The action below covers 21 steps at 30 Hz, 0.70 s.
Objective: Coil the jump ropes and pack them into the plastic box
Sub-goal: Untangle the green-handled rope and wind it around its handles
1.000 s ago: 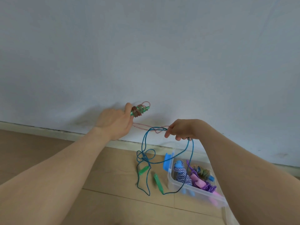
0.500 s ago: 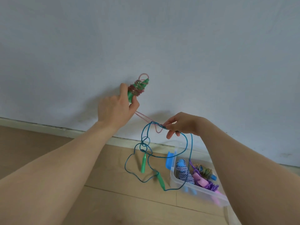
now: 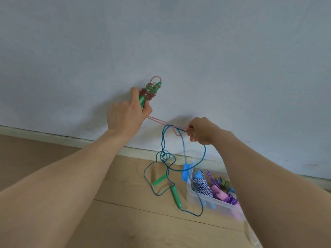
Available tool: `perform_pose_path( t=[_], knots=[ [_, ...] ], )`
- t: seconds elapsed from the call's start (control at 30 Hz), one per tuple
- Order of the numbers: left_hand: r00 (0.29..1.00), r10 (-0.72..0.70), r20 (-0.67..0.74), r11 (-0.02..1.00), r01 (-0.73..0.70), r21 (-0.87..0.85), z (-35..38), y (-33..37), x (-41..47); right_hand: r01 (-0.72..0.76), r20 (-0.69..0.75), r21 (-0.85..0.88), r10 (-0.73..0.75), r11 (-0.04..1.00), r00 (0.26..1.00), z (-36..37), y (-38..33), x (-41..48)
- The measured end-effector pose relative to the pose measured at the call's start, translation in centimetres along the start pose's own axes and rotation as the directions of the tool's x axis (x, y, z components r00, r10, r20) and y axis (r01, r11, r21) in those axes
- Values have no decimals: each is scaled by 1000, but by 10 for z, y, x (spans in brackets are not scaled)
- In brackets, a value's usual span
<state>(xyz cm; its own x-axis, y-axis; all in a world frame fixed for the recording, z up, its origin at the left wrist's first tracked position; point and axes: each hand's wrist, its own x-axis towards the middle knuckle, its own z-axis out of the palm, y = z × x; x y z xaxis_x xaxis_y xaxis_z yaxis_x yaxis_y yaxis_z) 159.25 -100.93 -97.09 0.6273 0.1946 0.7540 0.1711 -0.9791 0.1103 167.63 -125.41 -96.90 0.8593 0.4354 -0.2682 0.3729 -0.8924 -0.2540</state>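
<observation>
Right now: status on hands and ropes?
Left hand grips green handles wound with pink rope. Right hand pinches the pink tail. Blue rope snagged on it, dangling to floor beside plastic box.

Pink rope [image 3: 162,122], teal rope [image 3: 163,140], green handles [image 3: 175,197].

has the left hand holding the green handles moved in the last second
Yes. The left hand rose up the wall, away from the baseboard, which it overlapped a second ago.

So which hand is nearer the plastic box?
Right. The right hand is above the box, pinching the pink rope; the left hand is farther left and higher, gripping the green handles.
</observation>
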Motion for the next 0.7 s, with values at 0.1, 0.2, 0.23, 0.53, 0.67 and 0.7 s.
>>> perform_pose_path(
  t=[0.1, 0.2, 0.23, 0.53, 0.67, 0.7],
  knots=[
    [998, -66, 14, 998, 66, -6, 0, -8, 0, -83, 18, -191, 88, 978, 996, -1, 4, -7],
    [983, -180, 28, 983, 181, -19, -2, -16, 5, -205, -9, -344, 216, 916, 976, 4, 13, -22],
    [977, -212, 22, 977, 213, -24, -3, -18, 6, -244, -51, -377, 243, 893, 969, 5, 15, -25],
    [962, -261, 87, 924, 275, -267, -9, 14, 14, -291, 251, -63, 297, 955, 921, -3, -1, -23],
    [983, -164, 83, 889, 184, -419, -13, 29, 17, -115, 246, -137, 146, 984, 958, 2, -9, -10],
    [986, -140, 87, 885, 164, -436, -13, 31, 18, -72, 236, -125, 100, 990, 967, 4, -12, -6]
  ],
)
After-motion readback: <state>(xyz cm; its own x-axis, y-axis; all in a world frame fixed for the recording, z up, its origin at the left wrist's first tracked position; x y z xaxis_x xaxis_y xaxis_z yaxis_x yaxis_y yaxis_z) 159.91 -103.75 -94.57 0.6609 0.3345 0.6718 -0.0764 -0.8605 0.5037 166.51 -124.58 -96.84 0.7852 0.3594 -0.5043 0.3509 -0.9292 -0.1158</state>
